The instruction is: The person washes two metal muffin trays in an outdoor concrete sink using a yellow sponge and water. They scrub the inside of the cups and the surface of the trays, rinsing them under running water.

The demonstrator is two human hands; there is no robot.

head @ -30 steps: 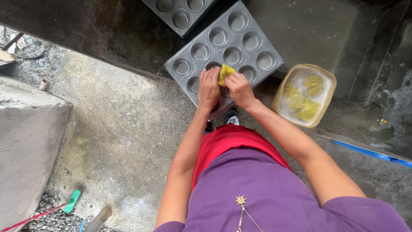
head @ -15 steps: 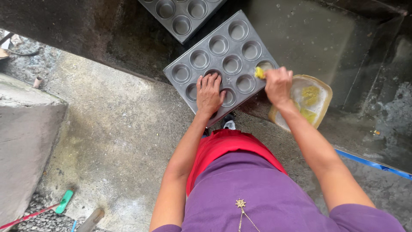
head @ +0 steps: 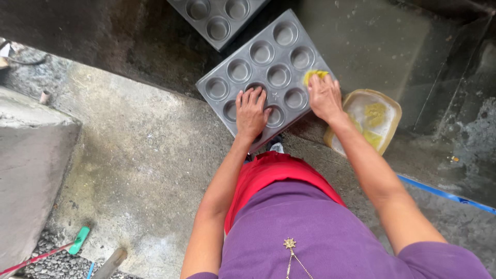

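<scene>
A grey metal muffin tray (head: 243, 70) with round cups lies tilted on the wet concrete in front of me. My left hand (head: 251, 111) presses flat on its near edge, fingers spread over two cups. My right hand (head: 324, 97) grips a yellow sponge (head: 315, 75) against the tray's right corner. Just right of that hand sits a shallow plastic tub (head: 391, 112) with soapy water and yellow pieces in it.
A second muffin tray (head: 219, 18) lies at the top, partly out of view. A concrete block (head: 31, 155) stands at the left. A green-headed tool (head: 78, 241) and a handle (head: 109, 263) lie at the lower left. A blue strip (head: 444, 194) runs along the right.
My right hand carried the sponge from the tray's near middle out to the tub, then came back to the tray's right corner. My left hand stayed pressed on the tray.
</scene>
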